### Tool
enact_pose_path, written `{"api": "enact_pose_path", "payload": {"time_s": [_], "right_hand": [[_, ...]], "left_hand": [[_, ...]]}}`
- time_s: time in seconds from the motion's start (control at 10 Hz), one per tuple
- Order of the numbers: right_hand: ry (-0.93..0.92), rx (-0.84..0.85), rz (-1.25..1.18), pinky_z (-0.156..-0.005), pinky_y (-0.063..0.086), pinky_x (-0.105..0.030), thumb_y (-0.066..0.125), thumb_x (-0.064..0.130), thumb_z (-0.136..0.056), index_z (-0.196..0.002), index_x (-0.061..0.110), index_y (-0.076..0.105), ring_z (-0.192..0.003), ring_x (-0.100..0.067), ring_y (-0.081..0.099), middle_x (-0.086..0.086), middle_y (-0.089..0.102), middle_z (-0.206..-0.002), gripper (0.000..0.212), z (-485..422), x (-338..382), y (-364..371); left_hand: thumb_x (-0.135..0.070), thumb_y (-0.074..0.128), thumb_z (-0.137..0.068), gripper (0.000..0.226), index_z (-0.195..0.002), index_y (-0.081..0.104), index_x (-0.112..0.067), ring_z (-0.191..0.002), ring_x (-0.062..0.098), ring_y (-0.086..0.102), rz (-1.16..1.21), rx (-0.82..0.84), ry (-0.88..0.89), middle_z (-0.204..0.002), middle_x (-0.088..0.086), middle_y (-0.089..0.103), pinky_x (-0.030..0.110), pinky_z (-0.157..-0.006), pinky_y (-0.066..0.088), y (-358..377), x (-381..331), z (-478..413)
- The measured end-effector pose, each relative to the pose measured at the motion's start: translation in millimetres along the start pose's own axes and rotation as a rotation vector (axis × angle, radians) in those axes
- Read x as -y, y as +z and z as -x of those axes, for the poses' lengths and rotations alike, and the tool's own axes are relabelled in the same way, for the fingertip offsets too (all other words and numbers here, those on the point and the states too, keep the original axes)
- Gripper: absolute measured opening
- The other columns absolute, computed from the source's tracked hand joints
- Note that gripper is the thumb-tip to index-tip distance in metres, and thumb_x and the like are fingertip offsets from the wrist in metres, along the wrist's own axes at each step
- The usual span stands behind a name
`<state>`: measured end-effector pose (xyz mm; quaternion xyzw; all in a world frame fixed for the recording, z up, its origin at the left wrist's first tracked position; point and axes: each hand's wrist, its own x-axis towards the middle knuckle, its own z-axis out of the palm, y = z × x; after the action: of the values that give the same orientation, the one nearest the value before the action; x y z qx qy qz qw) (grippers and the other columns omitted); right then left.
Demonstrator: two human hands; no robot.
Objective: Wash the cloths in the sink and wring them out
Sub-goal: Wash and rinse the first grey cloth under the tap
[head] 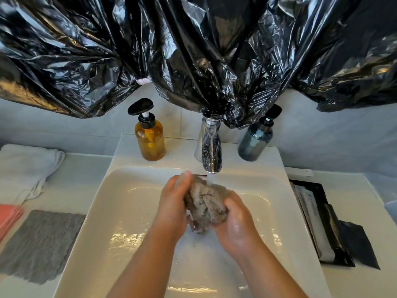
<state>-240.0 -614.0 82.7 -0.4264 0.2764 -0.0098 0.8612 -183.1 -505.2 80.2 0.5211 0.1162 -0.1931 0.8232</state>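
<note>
Head view: wet cloth (206, 203) bunched into a wad low over the sink (120, 207), right beneath the tap (211, 151) and caught on its upper edge by the running stream (211, 179). Held from both sides: left hand (174, 203) wrapped round the left flank with fingers reaching up toward the spout, right hand (236, 224) cupped under and round the lower right. Each grip closed snugly on the fabric. Judged mid-wash, with wringing not yet begun. To do it well: rub one half of the wad against the other under the stream, turn it and reopen the folds to let water into the inner layers, and work low in the basin to hold splashes off the table (354, 282). Then twist firmly from both ends over the drain. As for containers: sink holding only a shallow, glinting film of water. Amber pump bottle (149, 138) left of the tap, filled most of the way with amber liquid. Dark pump bottle (256, 143) to the right, level too murky to gauge. Black recessed tray (348, 239) in the table at right, carrying flat packets, markings unreadable. On the table at left: grey cloth (40, 244) flat just beside the sink, pink cloth (8, 218) at the frame edge, and white towel (25, 168) behind them.
</note>
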Motion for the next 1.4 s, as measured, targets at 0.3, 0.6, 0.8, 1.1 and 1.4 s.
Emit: {"api": "enact_pose_path", "payload": {"time_s": [0.3, 0.6, 0.8, 1.1, 1.4], "right_hand": [[-0.351, -0.045, 0.527, -0.074, 0.051, -0.023, 0.054, 0.042, -0.095, -0.103, 0.033, 0.061, -0.09, -0.008, 0.067, 0.007, 0.069, -0.097, 0.013, -19.9, -7.9, 11.6], [-0.658, -0.203, 1.07, -0.055, 0.034, -0.008, 0.055, 0.024, -0.097, -0.071, 0.034, 0.041, -0.06, 0.0, 0.046, 0.017, 0.041, -0.064, 0.031, -20.6, -26.3, 12.1], [-0.65, -0.317, 1.092, -0.054, 0.034, -0.013, 0.058, 0.025, -0.093, -0.068, 0.028, 0.038, -0.056, -0.007, 0.047, 0.013, 0.046, -0.06, 0.032, -33.5, -19.5, 24.1], [-0.2, -0.311, 0.724, -0.082, 0.059, -0.053, 0.047, 0.036, -0.085, -0.085, 0.012, 0.066, -0.088, -0.037, 0.07, -0.013, 0.072, -0.086, 0.03, -55.2, 8.8, 33.1], [-0.302, -0.08, 0.645, -0.061, 0.048, -0.022, 0.045, 0.021, -0.097, -0.082, 0.023, 0.072, -0.072, -0.006, 0.066, 0.003, 0.072, -0.077, 0.031, -14.3, 8.6, 17.6]], "left_hand": [[-0.03, 0.062, -0.094, 0.016, -0.102, 0.06, -0.015, -0.082, 0.021, 0.069, -0.333, 0.075, 0.254, -0.091, 0.006, 0.07, 0.038, -0.072, 0.056, -0.5, 13.8, -14.1], [-0.039, 0.043, -0.095, 0.033, -0.082, 0.058, -0.013, -0.078, 0.02, 0.055, -0.427, -0.032, 0.502, -0.081, -0.001, 0.058, 0.029, -0.073, 0.043, 1.4, 16.4, -34.7], [-0.019, 0.058, -0.081, 0.028, -0.071, 0.037, -0.033, -0.063, 0.003, 0.04, -0.688, 0.08, 0.516, -0.065, -0.019, 0.037, 0.012, -0.065, 0.034, 6.3, 10.5, -23.3], [-0.043, 0.055, -0.098, 0.016, -0.096, 0.057, -0.027, -0.072, 0.001, 0.065, -0.649, 0.239, 0.237, -0.082, -0.011, 0.066, 0.015, -0.061, 0.05, -15.5, 5.7, -3.0], [-0.038, 0.052, -0.098, 0.04, -0.113, 0.057, -0.002, -0.085, 0.032, 0.068, -0.031, 0.093, 0.065, -0.093, 0.018, 0.068, 0.043, -0.075, 0.055, 8.4, 5.0, -16.6]]}}
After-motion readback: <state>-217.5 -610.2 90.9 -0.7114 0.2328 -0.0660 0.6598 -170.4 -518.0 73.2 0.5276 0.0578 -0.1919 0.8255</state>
